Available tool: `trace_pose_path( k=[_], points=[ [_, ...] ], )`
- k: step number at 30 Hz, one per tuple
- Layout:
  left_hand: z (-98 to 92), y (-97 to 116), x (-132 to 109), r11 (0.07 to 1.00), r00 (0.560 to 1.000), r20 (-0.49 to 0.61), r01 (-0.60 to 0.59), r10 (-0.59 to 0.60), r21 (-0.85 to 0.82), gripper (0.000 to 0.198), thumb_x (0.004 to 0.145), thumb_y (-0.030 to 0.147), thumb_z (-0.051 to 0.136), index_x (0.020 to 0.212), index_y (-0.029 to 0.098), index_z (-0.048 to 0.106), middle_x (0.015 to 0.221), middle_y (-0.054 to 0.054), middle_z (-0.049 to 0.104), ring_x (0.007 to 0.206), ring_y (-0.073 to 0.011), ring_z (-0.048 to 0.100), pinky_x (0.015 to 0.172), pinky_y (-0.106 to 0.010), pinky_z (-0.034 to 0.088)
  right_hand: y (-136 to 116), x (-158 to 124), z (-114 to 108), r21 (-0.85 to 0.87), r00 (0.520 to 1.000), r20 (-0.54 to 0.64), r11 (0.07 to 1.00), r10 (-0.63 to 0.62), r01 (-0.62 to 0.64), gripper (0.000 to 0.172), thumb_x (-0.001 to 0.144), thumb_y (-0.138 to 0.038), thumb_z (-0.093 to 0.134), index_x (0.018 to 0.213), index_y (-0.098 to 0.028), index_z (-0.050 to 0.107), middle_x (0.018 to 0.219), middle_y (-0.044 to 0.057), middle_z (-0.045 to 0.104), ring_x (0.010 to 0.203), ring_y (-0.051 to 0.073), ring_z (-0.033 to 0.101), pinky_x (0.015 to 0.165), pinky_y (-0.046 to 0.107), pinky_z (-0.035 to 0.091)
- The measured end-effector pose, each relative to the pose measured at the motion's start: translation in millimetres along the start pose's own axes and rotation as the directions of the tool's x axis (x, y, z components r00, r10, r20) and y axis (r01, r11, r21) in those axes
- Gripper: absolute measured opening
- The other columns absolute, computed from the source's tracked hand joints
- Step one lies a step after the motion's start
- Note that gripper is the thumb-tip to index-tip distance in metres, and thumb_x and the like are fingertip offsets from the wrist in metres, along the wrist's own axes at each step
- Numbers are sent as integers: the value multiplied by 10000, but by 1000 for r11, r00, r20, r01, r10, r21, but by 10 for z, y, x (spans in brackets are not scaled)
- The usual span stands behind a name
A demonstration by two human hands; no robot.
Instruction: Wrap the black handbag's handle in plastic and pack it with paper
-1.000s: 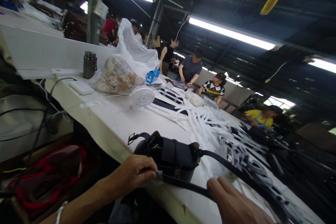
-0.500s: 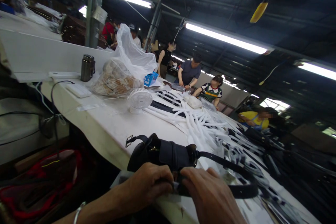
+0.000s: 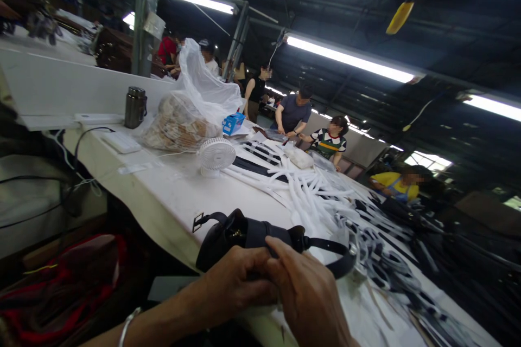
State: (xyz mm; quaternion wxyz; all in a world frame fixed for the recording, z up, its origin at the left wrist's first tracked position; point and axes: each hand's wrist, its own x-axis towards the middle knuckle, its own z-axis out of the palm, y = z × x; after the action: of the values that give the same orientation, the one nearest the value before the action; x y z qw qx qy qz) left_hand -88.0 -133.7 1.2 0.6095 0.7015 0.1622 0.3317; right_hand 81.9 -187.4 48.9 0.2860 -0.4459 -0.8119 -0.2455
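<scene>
- While the black bag [image 3: 260, 230] is lying on the white table [image 3: 175, 200] at lower centre of the head view, left hand [image 3: 240, 276] and right hand [image 3: 307, 287] are resting at its near side, partly covering it.
- Left hand: fingers are resting curled, close together; inside of grip hidden, cannot tell what they are clamping, if anything.
- Right hand: fingers are lying together over the left fingertips, touching; underside hidden, cannot tell if holding anything.
- Black strap [image 3: 344, 265] is running from bag's right end, curving behind right hand.
- Buckle strap [image 3: 209, 218] is sticking out at bag's left end.
- Silver bracelet [image 3: 129, 328] is circling left wrist, bottom edge.
- White fan [image 3: 217, 154] is standing mid-frame; white strips [image 3: 303, 187] are spreading to its right.
- Dark flask [image 3: 135, 107] is standing centre left, clear plastic bag [image 3: 209, 84] bulging beside it.
- Co-worker in yellow top [image 3: 393, 181] is bending, right side.
</scene>
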Motion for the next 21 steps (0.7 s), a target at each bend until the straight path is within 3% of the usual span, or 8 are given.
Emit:
trace_pose_path(
  k=[3, 7, 13, 17, 21],
  points=[
    [-81, -30, -39, 992, 994, -71, 93, -87, 83, 81, 787, 219, 645, 790, 140, 630, 692, 34, 571, 649, -101, 462, 597, -209, 349, 235, -59, -164, -114, 996, -4, 990, 88, -88, 278, 984, -285, 466, 1151, -154, 645, 963, 74, 764, 769, 189, 730, 740, 292, 508],
    [-129, -74, -70, 985, 983, -89, 164, -159, 55, 118, 788, 251, 650, 807, 139, 619, 704, 27, 576, 657, -105, 463, 603, -219, 346, 445, -175, -174, -113, 964, -29, 957, 265, -267, 295, 1002, -329, 416, 1112, -203, 659, 937, 43, 767, 698, 171, 723, 629, 261, 529],
    [28, -39, 85, 994, 991, -94, 91, -96, -56, 147, 760, 240, 684, 790, 146, 576, 700, 39, 537, 648, -97, 440, 595, -215, 338, 118, -74, 155, 107, 960, 52, 954, 276, -280, 324, 1003, -299, 378, 1161, -190, 639, 987, 38, 765, 783, 164, 739, 667, 226, 565],
    [5, -78, 117, 984, 991, -117, 38, -59, -177, 212, 748, 241, 696, 868, 157, 543, 748, 29, 538, 683, -110, 467, 619, -220, 365, 17, -11, 230, 256, 944, 121, 909, 307, -328, 302, 992, -313, 412, 1184, -212, 623, 969, 11, 765, 809, 146, 737, 698, 200, 570],
    [-156, -195, -58, 994, 995, -29, 97, -98, -40, 201, 845, 324, 611, 953, 157, 588, 783, 17, 544, 693, -115, 456, 620, -217, 365, 75, -14, 257, 255, 936, 57, 901, 348, -351, 220, 955, -302, 508, 1100, -227, 655, 932, -6, 764, 776, 140, 736, 693, 189, 567]
  ],
)
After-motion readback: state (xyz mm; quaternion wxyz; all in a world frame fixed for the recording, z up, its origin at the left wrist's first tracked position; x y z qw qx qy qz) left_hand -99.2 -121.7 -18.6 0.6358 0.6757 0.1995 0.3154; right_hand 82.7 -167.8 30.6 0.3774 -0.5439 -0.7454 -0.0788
